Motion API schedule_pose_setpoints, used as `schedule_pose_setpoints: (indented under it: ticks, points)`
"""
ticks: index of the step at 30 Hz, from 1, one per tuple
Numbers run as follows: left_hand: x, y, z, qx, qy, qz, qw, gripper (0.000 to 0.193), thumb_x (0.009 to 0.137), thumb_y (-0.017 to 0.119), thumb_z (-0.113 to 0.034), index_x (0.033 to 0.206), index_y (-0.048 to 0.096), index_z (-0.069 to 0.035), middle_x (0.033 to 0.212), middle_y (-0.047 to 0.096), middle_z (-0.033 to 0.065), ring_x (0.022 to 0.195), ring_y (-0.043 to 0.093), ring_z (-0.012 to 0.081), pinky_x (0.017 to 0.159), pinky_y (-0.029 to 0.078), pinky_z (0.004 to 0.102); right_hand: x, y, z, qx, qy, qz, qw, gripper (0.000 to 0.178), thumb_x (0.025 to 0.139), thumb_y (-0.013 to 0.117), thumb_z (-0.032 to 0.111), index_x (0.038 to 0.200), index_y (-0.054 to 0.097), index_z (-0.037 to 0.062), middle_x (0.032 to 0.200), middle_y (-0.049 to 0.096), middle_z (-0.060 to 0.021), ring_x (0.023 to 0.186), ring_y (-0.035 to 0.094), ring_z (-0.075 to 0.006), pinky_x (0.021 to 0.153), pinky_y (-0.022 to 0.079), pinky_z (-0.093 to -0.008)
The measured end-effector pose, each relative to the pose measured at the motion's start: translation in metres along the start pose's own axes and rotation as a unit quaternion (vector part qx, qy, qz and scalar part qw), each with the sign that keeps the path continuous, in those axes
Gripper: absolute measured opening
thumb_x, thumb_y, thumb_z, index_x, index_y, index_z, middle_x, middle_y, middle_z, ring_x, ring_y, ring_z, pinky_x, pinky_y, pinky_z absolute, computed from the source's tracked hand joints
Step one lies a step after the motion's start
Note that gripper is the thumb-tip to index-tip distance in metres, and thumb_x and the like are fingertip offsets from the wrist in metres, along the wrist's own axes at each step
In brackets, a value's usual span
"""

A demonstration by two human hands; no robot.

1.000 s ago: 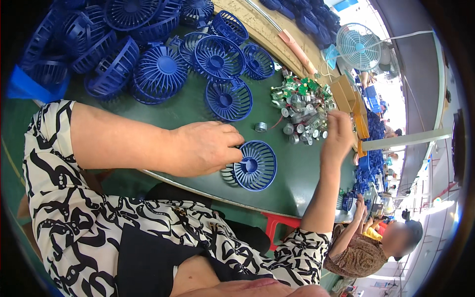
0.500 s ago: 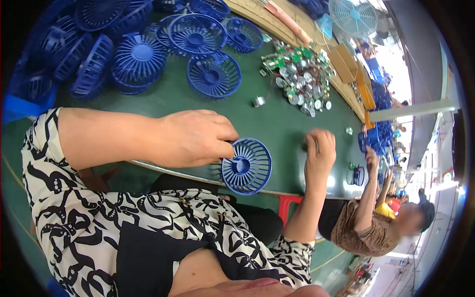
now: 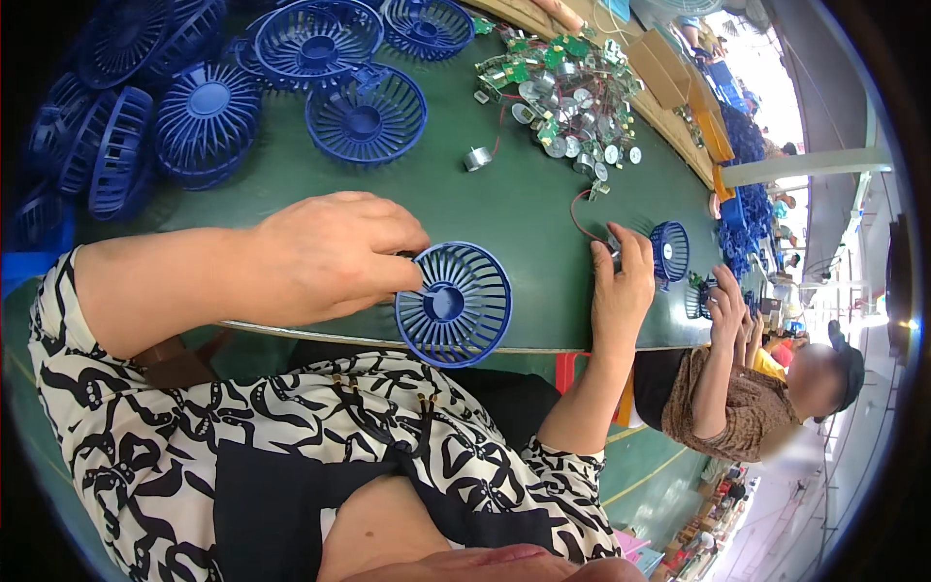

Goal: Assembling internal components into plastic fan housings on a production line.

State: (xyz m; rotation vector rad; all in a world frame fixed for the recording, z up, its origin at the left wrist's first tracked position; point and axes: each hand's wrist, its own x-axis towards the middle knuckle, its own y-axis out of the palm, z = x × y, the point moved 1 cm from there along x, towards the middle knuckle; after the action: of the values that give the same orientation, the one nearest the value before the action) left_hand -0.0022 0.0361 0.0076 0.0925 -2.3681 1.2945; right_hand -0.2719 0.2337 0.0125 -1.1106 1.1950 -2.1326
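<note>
My left hand pinches the rim of a round blue plastic fan guard with slats and a cup at its centre. Its open side faces up, over the table's near edge. Further right, my right hand has its fingertips closed on a small silver motor, mostly hidden by the fingers. A thin red wire curls up from it. Beyond my hands a heap of motors with green circuit boards covers part of the green table. One loose motor lies at the heap's near side.
Several blue fan guards are piled at the far left. A wooden ledge with cardboard boxes runs along the far side. At right, a co-worker's hand works near another blue guard.
The view has shifted, and a blue guard now shows beside the co-worker. My left hand still grips its guard. The motor and red wire at my right fingertips now show clearly.
</note>
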Motion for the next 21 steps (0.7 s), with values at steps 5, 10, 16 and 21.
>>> schedule_pose_setpoints:
  ticks: [5, 10, 16, 21]
  points:
    - [0.005, 0.002, 0.003, 0.003, -0.005, -0.005, 1.000, 0.032, 0.070, 0.076, -0.007, 0.100, 0.065, -0.007, 0.112, 0.062, 0.0138, 0.109, 0.060, 0.0344, 0.090, 0.049, 0.0457, -0.013, -0.009, 0.001, -0.023, 0.020, 0.005, 1.000, 0.028, 0.084, 0.070, 0.007, 0.111, 0.067, 0.0019, 0.111, 0.061, -0.0155, 0.094, 0.063, -0.0321, 0.082, 0.051, -0.0394]
    - [0.006, 0.001, 0.002, 0.015, -0.009, -0.012, 1.000, 0.033, 0.068, 0.076, -0.005, 0.099, 0.065, -0.007, 0.111, 0.062, 0.0136, 0.108, 0.060, 0.0348, 0.088, 0.050, 0.0452, -0.014, -0.006, 0.006, -0.032, 0.001, -0.022, 0.999, 0.016, 0.088, 0.068, 0.010, 0.102, 0.068, 0.0018, 0.093, 0.065, -0.0150, 0.080, 0.065, -0.0306, 0.070, 0.050, -0.0395]
    - [0.009, 0.000, 0.002, 0.026, -0.024, -0.020, 0.999, 0.033, 0.067, 0.074, -0.002, 0.098, 0.065, -0.007, 0.105, 0.060, 0.0141, 0.098, 0.061, 0.0347, 0.081, 0.051, 0.0429, -0.017, -0.014, -0.003, 0.017, 0.129, 0.026, 0.991, 0.019, 0.091, 0.067, 0.019, 0.098, 0.066, 0.0015, 0.076, 0.065, -0.0155, 0.066, 0.062, -0.0309, 0.063, 0.049, -0.0387]
    - [0.006, 0.000, 0.000, 0.035, -0.023, -0.029, 0.999, 0.033, 0.066, 0.073, 0.000, 0.098, 0.065, -0.006, 0.100, 0.059, 0.0136, 0.092, 0.060, 0.0339, 0.078, 0.051, 0.0423, -0.028, -0.015, 0.011, 0.011, 0.048, 0.035, 0.998, 0.022, 0.086, 0.070, 0.016, 0.101, 0.064, 0.0024, 0.088, 0.063, -0.0132, 0.076, 0.062, -0.0282, 0.068, 0.049, -0.0377]
